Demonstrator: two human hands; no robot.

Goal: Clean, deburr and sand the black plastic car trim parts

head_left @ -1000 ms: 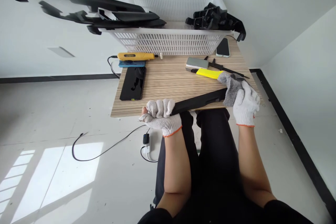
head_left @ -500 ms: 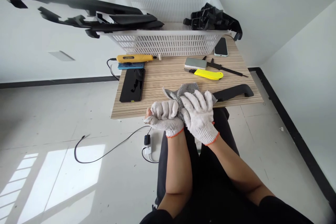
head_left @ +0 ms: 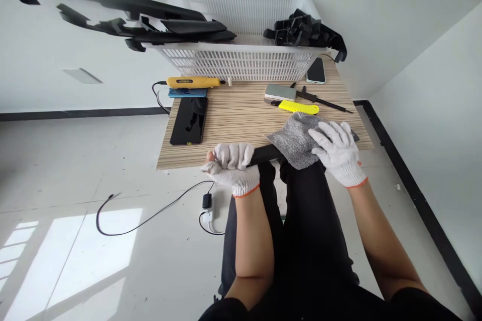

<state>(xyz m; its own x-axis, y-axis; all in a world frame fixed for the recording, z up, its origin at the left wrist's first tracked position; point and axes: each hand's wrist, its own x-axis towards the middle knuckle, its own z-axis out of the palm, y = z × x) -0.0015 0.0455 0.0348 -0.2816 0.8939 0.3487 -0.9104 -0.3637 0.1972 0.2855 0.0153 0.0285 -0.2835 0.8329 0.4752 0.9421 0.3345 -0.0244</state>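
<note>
My left hand (head_left: 234, 161), in a white knit glove with a bare thumb tip, is closed around the left end of a long black plastic part (head_left: 266, 154). A grey cloth (head_left: 297, 139) is draped over the middle of that part and hides much of it. At the cloth's right side my right hand (head_left: 336, 153), gloved too, holds it against the part with fingers fairly straight; its thumb lies on the cloth. The part's right end shows just beyond the right fingertips, above the table's front edge.
On the wooden table (head_left: 233, 110) lie a yellow cutter (head_left: 299, 107), a grey block (head_left: 280, 92), black calipers (head_left: 324, 101), two phones and a yellow corded tool (head_left: 194, 83). A white basket (head_left: 241, 60) behind holds black plastic parts, some jutting out left. Cables lie on the floor.
My right hand has slid rightward along the black part with the grey cloth, away from my left hand. More of the part shows beside my left hand, which stays nearly in place.
</note>
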